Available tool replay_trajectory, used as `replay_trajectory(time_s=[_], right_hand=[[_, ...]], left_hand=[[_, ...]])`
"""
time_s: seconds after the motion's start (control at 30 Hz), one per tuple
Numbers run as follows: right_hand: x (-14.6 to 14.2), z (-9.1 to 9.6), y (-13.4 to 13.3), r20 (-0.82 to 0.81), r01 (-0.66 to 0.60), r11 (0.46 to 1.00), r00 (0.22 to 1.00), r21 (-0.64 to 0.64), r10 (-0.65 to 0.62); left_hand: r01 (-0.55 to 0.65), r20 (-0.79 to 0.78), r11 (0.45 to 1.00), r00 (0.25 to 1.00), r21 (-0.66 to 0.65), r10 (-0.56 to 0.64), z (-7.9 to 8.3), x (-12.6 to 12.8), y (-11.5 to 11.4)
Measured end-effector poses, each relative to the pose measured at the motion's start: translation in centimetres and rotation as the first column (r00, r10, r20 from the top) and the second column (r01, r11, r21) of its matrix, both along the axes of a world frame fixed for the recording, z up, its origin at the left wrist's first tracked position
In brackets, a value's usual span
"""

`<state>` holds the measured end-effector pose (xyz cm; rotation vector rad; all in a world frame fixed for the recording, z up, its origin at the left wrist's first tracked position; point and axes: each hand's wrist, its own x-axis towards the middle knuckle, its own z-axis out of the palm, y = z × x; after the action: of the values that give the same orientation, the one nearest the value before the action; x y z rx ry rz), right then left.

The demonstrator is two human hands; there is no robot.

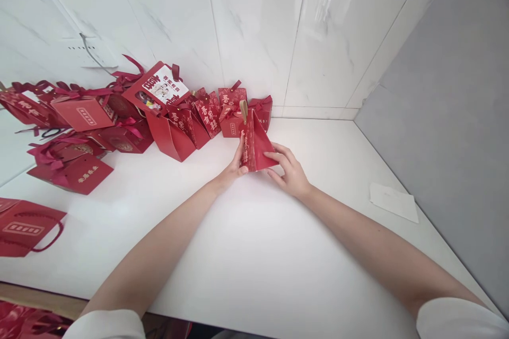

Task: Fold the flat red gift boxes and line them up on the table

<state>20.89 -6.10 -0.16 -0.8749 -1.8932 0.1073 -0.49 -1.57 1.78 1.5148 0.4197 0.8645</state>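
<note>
Between my hands a red triangular gift box (260,149) stands on the white counter (254,254), with gold lettering on its left face and a gold ribbon loop at its top. My left hand (234,169) closes on the box's left side, thumb near its lower front edge. On the right, my right hand (291,170) has its fingertips against the plain red side, thumb low by the corner. Just behind it stand a small red box with a label (231,127) and another bow-tied red box (264,108).
Several red gift boxes crowd the wall on the left, one bearing a white printed card (167,85). Scissors (51,132) lie among them. A red bag with a cord handle (29,228) sits at the left front. White paper (393,201) lies by the grey partition (449,132).
</note>
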Motion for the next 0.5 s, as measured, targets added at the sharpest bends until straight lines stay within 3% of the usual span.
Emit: replay_trajectory(time_s=[0.13, 0.3, 0.4, 0.5], right_hand=[[-0.4, -0.1, -0.5, 0.094, -0.058, 0.998, 0.994, -0.002, 0.058], [-0.1, 0.0, -0.4, 0.007, -0.15, 0.98, 0.988, -0.132, 0.153], [0.2, -0.4, 0.0, -0.055, -0.194, 0.925, 0.981, -0.328, 0.186], [0.3, -1.0, 0.5, -0.11, -0.237, 0.85, 0.972, -0.471, 0.209]], left_hand=[[0.035, -0.071, 0.999, 0.997, -0.02, -0.036, 0.0, 0.1, -0.5], [-0.034, -0.117, 0.997, 0.992, 0.068, 0.042, 0.0, 0.1, -0.7], [-0.011, -0.152, 0.989, 0.988, 0.145, 0.033, 0.0, 0.3, -0.7], [0.007, -0.18, 0.991, 0.983, 0.134, 0.018, -0.1, 0.3, -0.7]])
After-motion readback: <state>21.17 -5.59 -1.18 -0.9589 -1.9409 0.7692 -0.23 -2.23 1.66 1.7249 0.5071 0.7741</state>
